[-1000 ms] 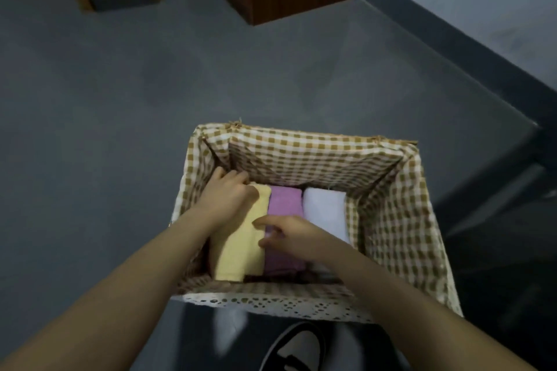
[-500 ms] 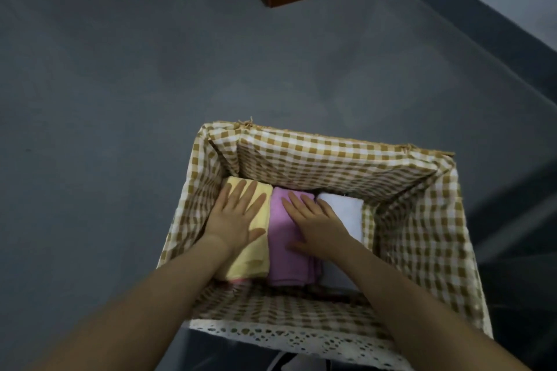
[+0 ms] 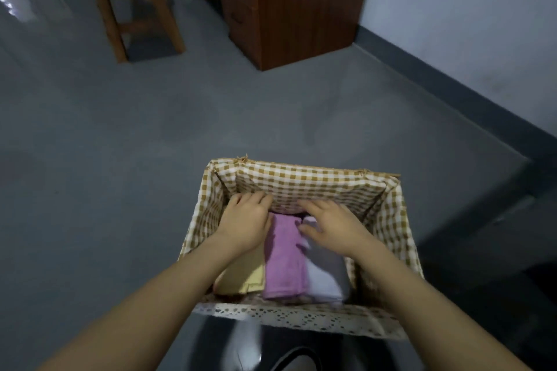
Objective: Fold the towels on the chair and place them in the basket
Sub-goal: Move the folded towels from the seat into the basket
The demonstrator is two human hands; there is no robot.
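Note:
A basket (image 3: 316,184) lined with brown-and-white checked cloth stands on the floor below me. Three folded towels lie side by side in it: a yellow towel (image 3: 244,275) on the left, a purple towel (image 3: 284,262) in the middle and a white towel (image 3: 324,275) on the right. My left hand (image 3: 245,221) rests on the far end of the yellow towel, its fingertips bent down by the basket's far wall. My right hand (image 3: 331,224) lies spread over the far end of the white towel, with the thumb touching the purple one.
Grey floor surrounds the basket. A wooden chair (image 3: 132,3) stands at the far left and a brown wooden cabinet (image 3: 289,6) behind it to the right. A pale wall with a dark skirting (image 3: 452,93) runs along the right. A shoe (image 3: 295,363) shows at the bottom edge.
Both hands have slid from lying flat on the towels' middles to their far ends by the basket wall. The view has tilted up, showing the chair and cabinet.

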